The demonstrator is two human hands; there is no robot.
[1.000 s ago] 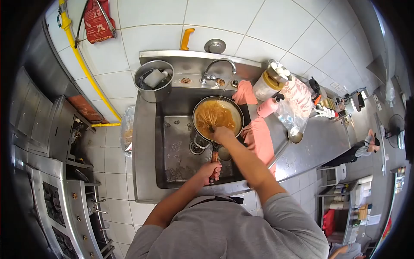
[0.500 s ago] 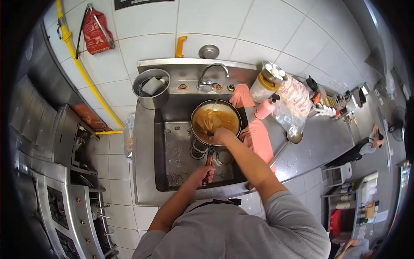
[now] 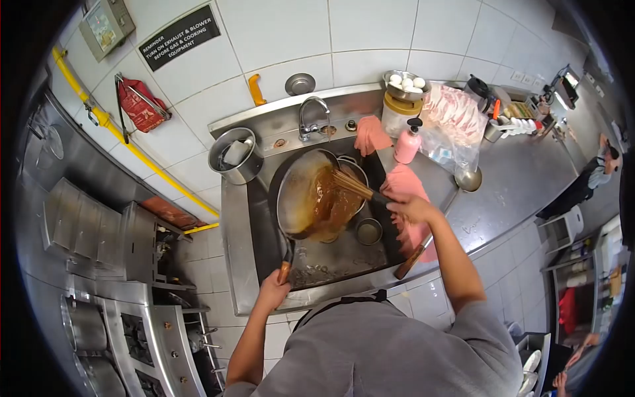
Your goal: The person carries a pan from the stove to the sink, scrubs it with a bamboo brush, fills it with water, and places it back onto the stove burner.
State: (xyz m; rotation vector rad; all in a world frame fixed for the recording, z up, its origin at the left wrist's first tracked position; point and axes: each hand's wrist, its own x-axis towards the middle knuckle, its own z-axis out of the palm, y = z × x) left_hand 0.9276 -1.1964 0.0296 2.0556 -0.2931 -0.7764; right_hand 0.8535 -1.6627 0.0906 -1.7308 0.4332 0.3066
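My left hand (image 3: pixel 272 291) is closed around the wooden handle of a wok (image 3: pixel 288 198) at the sink's left side. The wok is tipped on its side, and brown water (image 3: pixel 327 205) spills over its lower right rim into the sink (image 3: pixel 311 268). My right hand (image 3: pixel 415 209) grips the dark handle of a bamboo wok brush (image 3: pixel 350 183), whose bristles reach into the wok. Behind the wok, a metal pot (image 3: pixel 357 169) is partly hidden. A small round bowl (image 3: pixel 369 231) sits in the basin below it.
The faucet (image 3: pixel 311 119) stands behind the wok. A steel pot (image 3: pixel 236 155) is on the left rim. On the right are pink cloths (image 3: pixel 405 182), a pink pump bottle (image 3: pixel 408 142), a ladle (image 3: pixel 468 180), a bowl of eggs (image 3: pixel 406 85) and bagged meat (image 3: pixel 456 112).
The wok has gone from roughly level to steeply tilted, and its brown water now pours out. My left hand has moved left with the handle; my right hand has drawn the brush rightward.
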